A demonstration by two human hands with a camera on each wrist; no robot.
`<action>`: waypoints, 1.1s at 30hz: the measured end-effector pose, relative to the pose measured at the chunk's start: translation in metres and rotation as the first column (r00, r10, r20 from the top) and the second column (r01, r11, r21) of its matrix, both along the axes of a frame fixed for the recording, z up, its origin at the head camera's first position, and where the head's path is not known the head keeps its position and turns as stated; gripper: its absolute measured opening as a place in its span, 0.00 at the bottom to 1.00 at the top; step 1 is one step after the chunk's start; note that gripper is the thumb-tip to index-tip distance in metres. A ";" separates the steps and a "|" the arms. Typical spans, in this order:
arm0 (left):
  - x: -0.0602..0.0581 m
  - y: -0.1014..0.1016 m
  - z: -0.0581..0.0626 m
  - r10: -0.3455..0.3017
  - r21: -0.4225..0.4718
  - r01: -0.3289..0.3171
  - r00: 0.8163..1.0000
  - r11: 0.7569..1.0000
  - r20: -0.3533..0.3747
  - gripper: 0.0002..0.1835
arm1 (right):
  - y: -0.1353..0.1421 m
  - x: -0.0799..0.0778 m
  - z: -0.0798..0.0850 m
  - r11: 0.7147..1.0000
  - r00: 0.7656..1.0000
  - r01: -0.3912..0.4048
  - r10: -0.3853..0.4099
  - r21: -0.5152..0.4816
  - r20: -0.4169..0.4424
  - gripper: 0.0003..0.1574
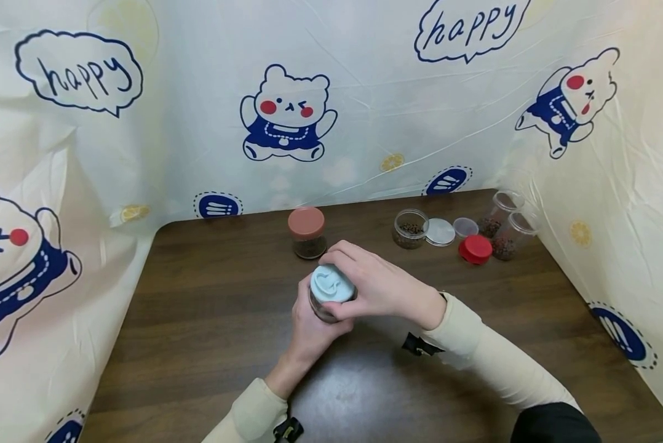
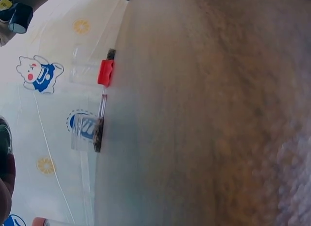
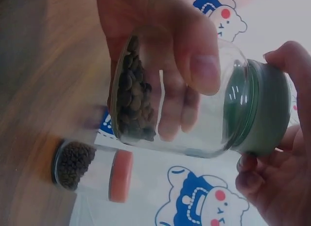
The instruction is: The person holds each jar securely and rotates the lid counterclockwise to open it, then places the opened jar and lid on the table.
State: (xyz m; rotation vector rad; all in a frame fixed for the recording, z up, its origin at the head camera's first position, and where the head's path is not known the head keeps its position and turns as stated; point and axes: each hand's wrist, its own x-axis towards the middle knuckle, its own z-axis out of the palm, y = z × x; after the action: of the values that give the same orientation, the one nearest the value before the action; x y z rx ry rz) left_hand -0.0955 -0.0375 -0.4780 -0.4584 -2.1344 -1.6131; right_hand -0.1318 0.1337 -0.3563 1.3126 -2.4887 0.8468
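In the head view my left hand [image 1: 312,329] grips a clear glass jar [image 3: 209,131] around its body. Dark, bean-like pieces [image 3: 131,102] lie at its bottom in the right wrist view. A lid [image 1: 332,284], light blue from above and greenish in the right wrist view, sits on the jar's mouth. My right hand [image 1: 387,284] holds this lid by its rim with thumb and fingers. Just behind both hands stands another jar [image 1: 309,247] with a pink lid [image 1: 306,222] and dark grains inside. Only a sliver of the held jar shows in the left wrist view.
At the back right stand an uncovered jar [image 1: 411,230] of dark grains, a silver lid [image 1: 440,232], a small clear cup [image 1: 465,227], a red lid [image 1: 476,249] and two clear containers [image 1: 515,229]. The wooden table [image 1: 210,344] meets a printed cloth [image 1: 365,123] behind and at the sides.
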 end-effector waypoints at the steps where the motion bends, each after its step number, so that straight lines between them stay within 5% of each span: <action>1: 0.000 0.000 0.000 0.000 -0.003 0.000 1.000 1.000 -0.004 0.49 | 0.000 0.000 0.000 1.000 1.000 0.002 -0.002 0.004 -0.003 0.35; 33: 0.002 -0.004 -0.001 -0.008 -0.004 0.008 1.000 1.000 0.003 0.49 | -0.004 0.003 -0.002 0.998 0.998 0.041 -0.038 0.055 -0.056 0.44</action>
State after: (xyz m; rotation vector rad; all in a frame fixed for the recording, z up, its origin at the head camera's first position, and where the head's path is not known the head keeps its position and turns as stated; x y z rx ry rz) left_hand -0.0930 -0.0412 -0.4788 -0.4665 -2.1409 -1.6151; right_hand -0.1292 0.1294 -0.3579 1.2812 -2.5045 0.7272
